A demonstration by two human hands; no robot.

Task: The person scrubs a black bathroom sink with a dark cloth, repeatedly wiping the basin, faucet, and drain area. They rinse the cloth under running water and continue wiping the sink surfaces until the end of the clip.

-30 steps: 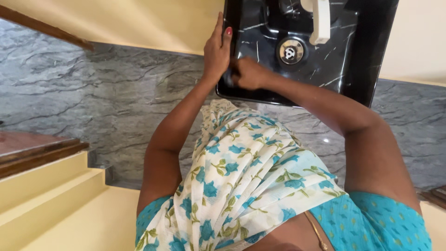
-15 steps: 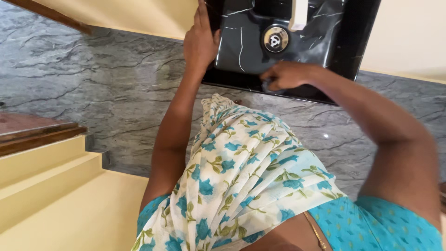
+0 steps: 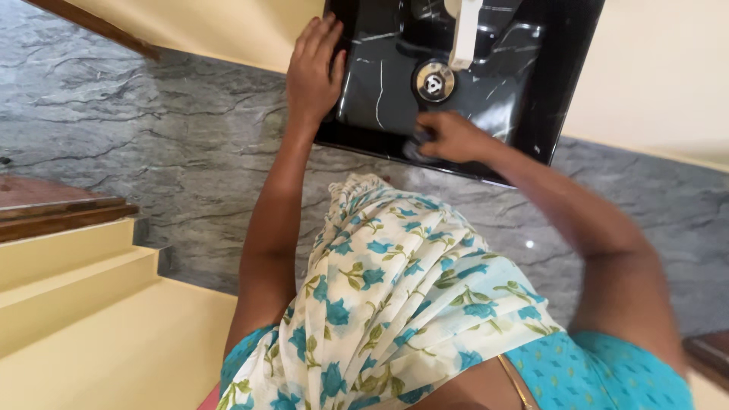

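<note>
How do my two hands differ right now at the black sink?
The left hand lies flat and open on the sink's left rim, fingers spread; the right hand is curled shut around a small dark scrubber. The left hand holds nothing; the right presses its scrubber against the basin's near wall. The left sits at the outer edge, the right inside, below the drain. Both touch the sink.
</note>
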